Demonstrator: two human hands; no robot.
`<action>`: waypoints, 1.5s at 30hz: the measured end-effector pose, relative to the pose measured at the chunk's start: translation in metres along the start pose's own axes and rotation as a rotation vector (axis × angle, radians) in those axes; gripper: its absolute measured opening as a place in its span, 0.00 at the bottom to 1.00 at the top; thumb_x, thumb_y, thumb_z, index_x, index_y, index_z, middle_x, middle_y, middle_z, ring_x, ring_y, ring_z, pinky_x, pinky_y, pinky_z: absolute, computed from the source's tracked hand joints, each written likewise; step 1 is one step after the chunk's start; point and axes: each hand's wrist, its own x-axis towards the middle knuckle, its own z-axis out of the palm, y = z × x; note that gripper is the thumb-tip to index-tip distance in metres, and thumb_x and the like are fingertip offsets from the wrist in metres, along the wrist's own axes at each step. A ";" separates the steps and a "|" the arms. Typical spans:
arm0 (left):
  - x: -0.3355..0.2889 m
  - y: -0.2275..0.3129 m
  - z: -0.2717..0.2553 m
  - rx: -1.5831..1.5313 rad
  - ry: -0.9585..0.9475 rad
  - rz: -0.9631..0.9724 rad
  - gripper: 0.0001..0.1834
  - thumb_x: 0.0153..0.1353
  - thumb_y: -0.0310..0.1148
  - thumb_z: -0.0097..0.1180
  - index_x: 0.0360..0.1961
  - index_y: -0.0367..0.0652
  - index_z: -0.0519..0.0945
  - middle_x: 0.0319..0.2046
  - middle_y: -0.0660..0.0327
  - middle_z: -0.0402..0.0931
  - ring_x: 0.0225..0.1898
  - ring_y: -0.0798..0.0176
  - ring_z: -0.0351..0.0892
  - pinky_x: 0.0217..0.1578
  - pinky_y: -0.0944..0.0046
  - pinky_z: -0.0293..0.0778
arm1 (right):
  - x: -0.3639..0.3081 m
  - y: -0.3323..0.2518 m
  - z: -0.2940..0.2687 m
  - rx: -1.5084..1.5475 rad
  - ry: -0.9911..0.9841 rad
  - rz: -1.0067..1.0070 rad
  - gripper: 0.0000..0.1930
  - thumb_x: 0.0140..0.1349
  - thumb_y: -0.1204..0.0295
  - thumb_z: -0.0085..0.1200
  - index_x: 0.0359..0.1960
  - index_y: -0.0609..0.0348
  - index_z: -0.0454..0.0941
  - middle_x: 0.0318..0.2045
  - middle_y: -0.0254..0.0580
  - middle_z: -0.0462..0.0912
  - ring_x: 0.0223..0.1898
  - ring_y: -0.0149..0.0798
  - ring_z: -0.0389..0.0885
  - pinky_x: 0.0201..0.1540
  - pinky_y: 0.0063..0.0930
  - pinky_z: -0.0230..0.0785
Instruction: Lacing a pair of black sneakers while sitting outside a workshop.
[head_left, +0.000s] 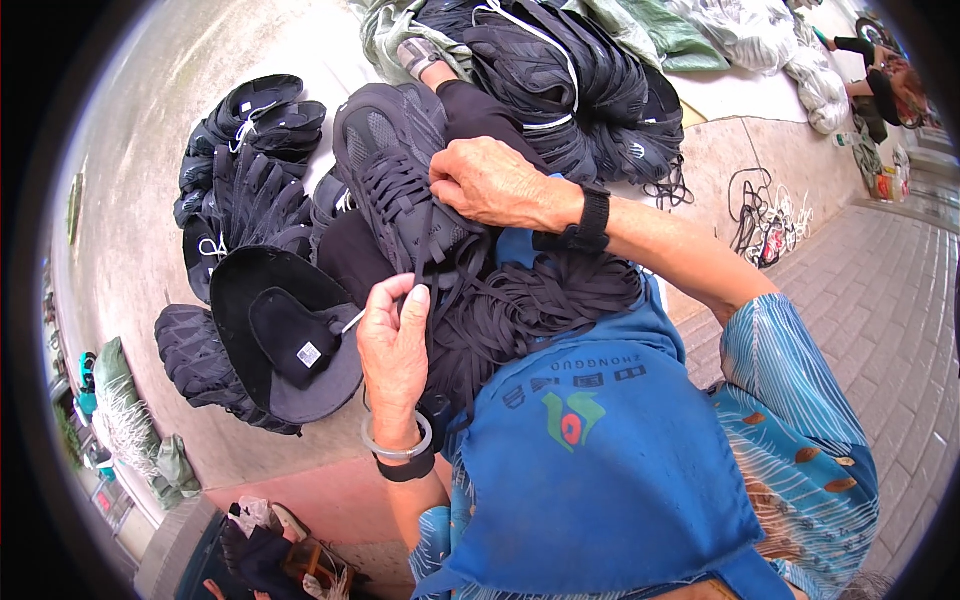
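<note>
A black mesh sneaker (388, 135) rests over my lap, its toe pointing away from me and flat black laces crossing its upper. My left hand (393, 340) is closed below the shoe's collar, thumb and finger pinching a black shoelace (423, 262). At the right edge of the lacing sits my right hand (490, 185), fingers curled against the shoe; what lies inside them is hidden. A thick bundle of loose black laces (560, 305) covers my blue apron (610, 470). Beside my left hand a thin white stick-like piece (353, 321) shows; its kind is unclear.
Stacked black shoe uppers (255, 190) lie to the left, near a black sun hat (270, 330). A larger pile of uppers (590, 80) stands ahead. Tangled black and white cords (770, 215) lie at right. Other people (885, 85) sit at far right and lower left.
</note>
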 end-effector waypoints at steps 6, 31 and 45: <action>-0.004 0.022 0.010 0.050 -0.092 0.119 0.09 0.64 0.30 0.54 0.28 0.36 0.73 0.20 0.71 0.64 0.23 0.76 0.59 0.24 0.73 0.60 | 0.012 0.015 0.009 -0.108 -0.126 0.106 0.10 0.53 0.69 0.50 0.27 0.65 0.79 0.24 0.56 0.79 0.31 0.57 0.80 0.36 0.43 0.72; -0.033 0.034 -0.022 -0.347 -0.411 0.247 0.21 0.67 0.38 0.45 0.22 0.33 0.74 0.48 0.47 0.72 0.48 0.54 0.74 0.51 0.57 0.67 | -0.041 -0.028 -0.031 1.325 -0.298 0.688 0.08 0.63 0.69 0.48 0.33 0.60 0.76 0.14 0.20 0.60 0.11 0.17 0.50 0.12 0.16 0.39; -0.100 -0.012 -0.263 -1.214 0.609 0.815 0.07 0.59 0.27 0.49 0.25 0.36 0.73 0.40 0.52 0.68 0.56 0.46 0.64 0.66 0.40 0.46 | -0.047 0.068 -0.069 0.774 -0.064 0.737 0.09 0.62 0.64 0.54 0.36 0.54 0.79 0.17 0.18 0.62 0.16 0.15 0.53 0.15 0.12 0.42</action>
